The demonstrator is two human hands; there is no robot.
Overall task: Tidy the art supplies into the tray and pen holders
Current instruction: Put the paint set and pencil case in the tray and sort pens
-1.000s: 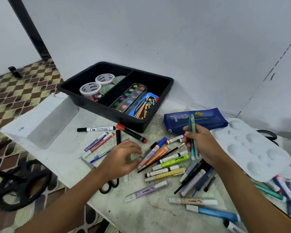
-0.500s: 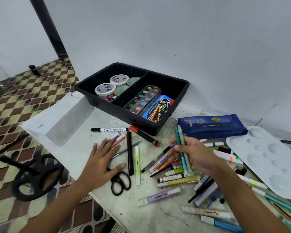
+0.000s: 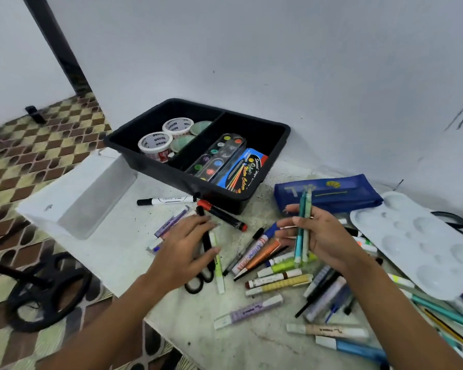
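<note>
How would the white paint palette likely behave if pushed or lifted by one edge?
The white paint palette looks thin, moulded and probably light, so it should slide easily. It partly overlies pens at its near edge, so it may rock or drag them. Being broad and flat, it won't roll.

glossy black plastic tray (image 3: 275, 145)

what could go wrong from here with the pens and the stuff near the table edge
The right hand pinches two teal pens only around their middle, so one could slip out on the way to a holder. The left hand lies over a black marker right beside the scissors; grabbing without looking might catch the blades. The scissors sit near the table edge, so a sweep of the arm could push them off.
</note>
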